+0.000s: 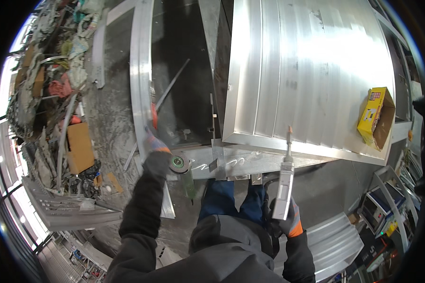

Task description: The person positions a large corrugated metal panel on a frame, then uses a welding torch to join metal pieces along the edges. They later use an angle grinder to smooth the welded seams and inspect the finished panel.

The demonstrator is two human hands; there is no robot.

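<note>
Right hand (293, 220) grips pale, boxy, copper-tipped metal tool (284, 186). Left hand (157, 143) beside long silver metal bar (141, 70); fingers blurred, closure indeterminate.

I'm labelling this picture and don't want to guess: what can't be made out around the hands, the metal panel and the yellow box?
Head view:
Left hand: blurred, so its grip is unclear.
Right hand: partly hidden by the silver tool.
Ribbed metal panel: far end cut off by the upper edge.
Yellow box: its side hides part of the inside.
</note>
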